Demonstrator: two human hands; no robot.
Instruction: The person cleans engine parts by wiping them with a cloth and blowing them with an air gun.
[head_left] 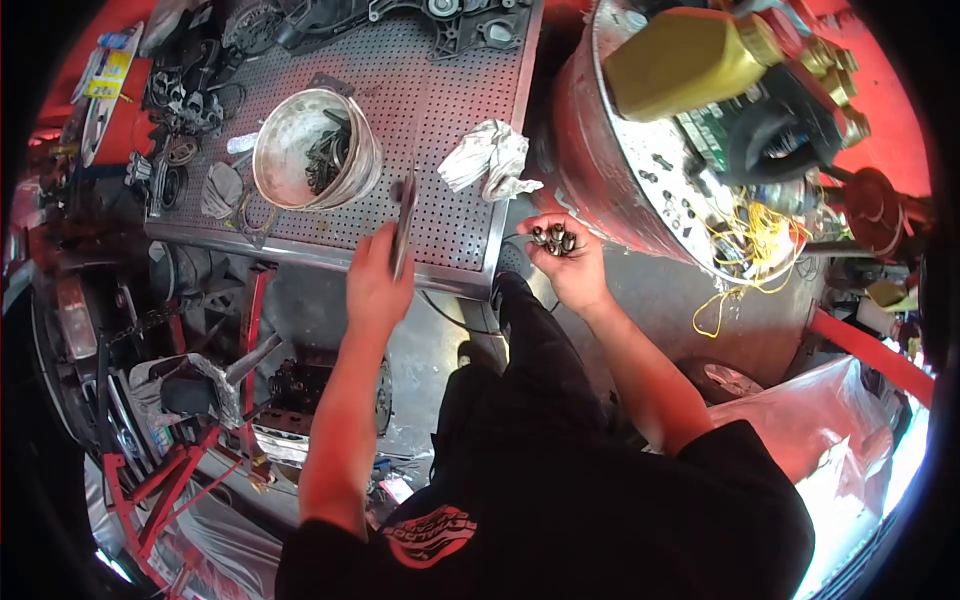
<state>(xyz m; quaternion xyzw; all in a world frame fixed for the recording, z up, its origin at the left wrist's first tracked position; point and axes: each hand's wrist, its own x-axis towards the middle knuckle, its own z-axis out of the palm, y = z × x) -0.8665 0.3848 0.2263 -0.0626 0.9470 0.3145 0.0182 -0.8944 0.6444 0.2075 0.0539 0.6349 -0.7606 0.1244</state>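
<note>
My left hand (378, 278) is closed round a long, thin metal piece (404, 225), held upright over the front edge of the perforated metal table (420, 140). Several small, shiny metal parts (554, 238) lie in the cupped palm of my right hand (572, 268), between the table's right corner and the drum. Behind my left hand, a dirty white bucket (362, 165) with dark metal pieces (328, 160) inside stands on the table. A crumpled white cloth (490, 160) rests near the table's right edge, just above my right hand.
At the right stands a large red drum (590, 150) whose top bears a gold bottle (690, 62), a black container (785, 125), small metal parts and yellow cord (755, 232). Dark engine parts (450, 20) lie along the table's back. An engine block (300, 400) sits below, left.
</note>
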